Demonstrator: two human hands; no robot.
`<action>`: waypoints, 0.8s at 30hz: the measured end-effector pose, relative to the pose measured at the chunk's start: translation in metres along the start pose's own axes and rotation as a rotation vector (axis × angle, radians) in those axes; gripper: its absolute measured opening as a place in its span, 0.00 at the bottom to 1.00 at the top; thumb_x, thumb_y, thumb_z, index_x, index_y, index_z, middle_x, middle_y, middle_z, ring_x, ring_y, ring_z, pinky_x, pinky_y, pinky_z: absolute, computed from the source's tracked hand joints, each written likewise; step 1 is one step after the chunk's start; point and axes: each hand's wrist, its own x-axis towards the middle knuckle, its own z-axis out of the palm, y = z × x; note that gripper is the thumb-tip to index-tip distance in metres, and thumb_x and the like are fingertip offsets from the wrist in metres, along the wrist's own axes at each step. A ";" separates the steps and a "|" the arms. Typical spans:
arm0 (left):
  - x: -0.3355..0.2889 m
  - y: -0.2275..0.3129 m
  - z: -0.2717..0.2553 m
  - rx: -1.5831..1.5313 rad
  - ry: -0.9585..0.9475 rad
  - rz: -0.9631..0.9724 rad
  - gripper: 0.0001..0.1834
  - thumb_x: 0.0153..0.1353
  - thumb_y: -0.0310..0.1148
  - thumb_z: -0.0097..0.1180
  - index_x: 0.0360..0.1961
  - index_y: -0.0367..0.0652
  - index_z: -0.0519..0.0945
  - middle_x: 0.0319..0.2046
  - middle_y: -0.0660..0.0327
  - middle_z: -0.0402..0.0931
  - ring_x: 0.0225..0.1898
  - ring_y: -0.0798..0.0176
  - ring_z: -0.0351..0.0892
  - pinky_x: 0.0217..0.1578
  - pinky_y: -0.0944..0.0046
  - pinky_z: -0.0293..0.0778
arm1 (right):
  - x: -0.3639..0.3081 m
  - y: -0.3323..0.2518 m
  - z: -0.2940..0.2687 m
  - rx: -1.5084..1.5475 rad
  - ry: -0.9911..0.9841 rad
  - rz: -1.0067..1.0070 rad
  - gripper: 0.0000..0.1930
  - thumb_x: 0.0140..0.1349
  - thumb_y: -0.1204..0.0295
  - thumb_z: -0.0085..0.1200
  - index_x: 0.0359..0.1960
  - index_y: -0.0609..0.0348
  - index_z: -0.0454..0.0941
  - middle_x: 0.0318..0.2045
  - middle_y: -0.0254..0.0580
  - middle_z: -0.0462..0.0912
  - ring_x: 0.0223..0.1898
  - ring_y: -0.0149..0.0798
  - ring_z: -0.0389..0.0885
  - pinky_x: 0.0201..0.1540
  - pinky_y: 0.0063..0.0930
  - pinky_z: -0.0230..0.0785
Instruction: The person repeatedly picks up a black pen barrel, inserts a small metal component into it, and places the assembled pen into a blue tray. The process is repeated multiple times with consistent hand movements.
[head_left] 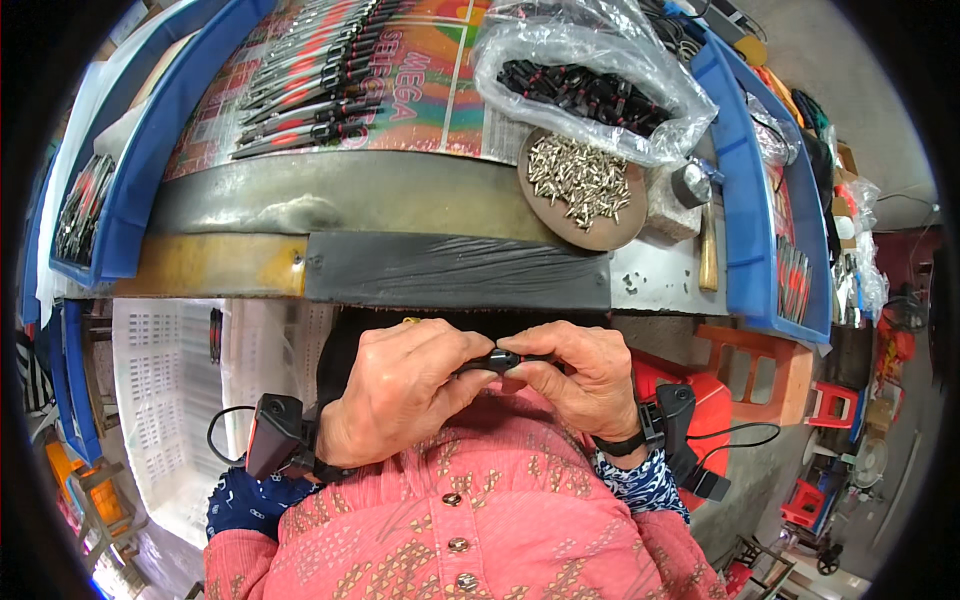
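Close to my body, just off the table's front edge, both hands meet at a small glossy black part (pixel 503 359). My left hand (pixel 398 388) pinches its left side between thumb and forefinger. From the other side, my right hand (pixel 583 378) grips it the same way, with a dark end showing among the fingers. The fingers cover most of the part, so its full shape is hidden. Ahead on the table stand a brown round dish (pixel 590 232) of small silver metal pieces and a clear plastic bag (pixel 690 120) filled with black parts marked with red.
Slim silver, red and black pen-like tools (pixel 310 85) lie in a row at the back. Blue bins (pixel 170 130) flank the table, the right blue bin (pixel 745 230) holding similar tools. A white basket (pixel 165 400) stands at lower left. A wooden-handled tool (pixel 708 250) lies near the dish.
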 end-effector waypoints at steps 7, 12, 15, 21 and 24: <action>0.019 0.004 -0.008 0.019 0.021 0.029 0.14 0.46 0.25 0.70 0.35 0.38 0.81 0.26 0.56 0.77 0.25 0.54 0.79 0.27 0.59 0.75 | 0.014 -0.016 -0.024 -0.134 0.054 -0.007 0.12 0.55 0.80 0.65 0.41 0.69 0.83 0.30 0.45 0.85 0.29 0.32 0.84 0.33 0.22 0.74; 0.025 0.004 -0.016 0.066 0.035 -0.015 0.14 0.45 0.24 0.70 0.35 0.39 0.81 0.26 0.56 0.78 0.25 0.52 0.78 0.25 0.58 0.75 | 0.030 -0.015 -0.046 -0.653 0.308 -0.111 0.12 0.51 0.79 0.66 0.39 0.63 0.83 0.31 0.44 0.82 0.32 0.47 0.78 0.35 0.36 0.70; 0.026 0.003 -0.020 0.092 0.065 -0.032 0.14 0.44 0.24 0.70 0.34 0.39 0.81 0.26 0.56 0.77 0.24 0.52 0.78 0.25 0.58 0.74 | 0.038 -0.009 -0.048 -0.815 0.317 -0.183 0.13 0.49 0.78 0.66 0.39 0.61 0.83 0.32 0.44 0.80 0.35 0.48 0.76 0.39 0.38 0.69; 0.027 0.002 -0.023 0.107 0.071 -0.070 0.14 0.44 0.21 0.70 0.34 0.39 0.83 0.25 0.58 0.79 0.22 0.60 0.77 0.21 0.65 0.72 | 0.042 -0.001 -0.042 -0.889 0.300 -0.206 0.16 0.45 0.78 0.68 0.39 0.62 0.83 0.35 0.43 0.79 0.39 0.48 0.74 0.40 0.39 0.69; 0.028 0.001 -0.022 0.098 0.083 -0.077 0.14 0.44 0.20 0.70 0.34 0.39 0.83 0.25 0.60 0.80 0.20 0.65 0.76 0.19 0.68 0.70 | 0.043 0.001 -0.041 -0.897 0.291 -0.207 0.16 0.43 0.79 0.67 0.38 0.62 0.82 0.35 0.43 0.78 0.39 0.49 0.74 0.41 0.40 0.69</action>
